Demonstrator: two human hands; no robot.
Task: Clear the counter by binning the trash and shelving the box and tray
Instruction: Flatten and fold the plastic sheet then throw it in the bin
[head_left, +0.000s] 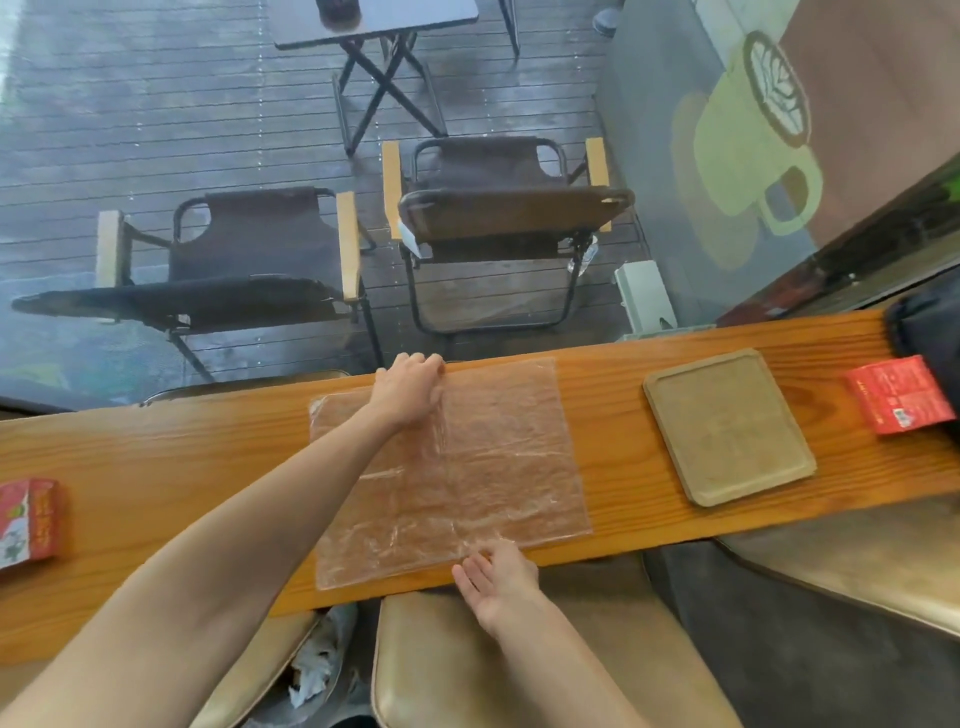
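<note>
Looks like a café — window-side seating. Long varnished orange-brown wooden counter (156, 467) running along a glass pane, tan padded stool seats (467, 675) tucked below. Beyond the glass, a wet dark-planked deck (156, 104) with two brown canvas folding armchairs (249, 260) and a small grey folding table (374, 21) — plus a pale green painted latte-cup picture (748, 145) on the wall.
</note>
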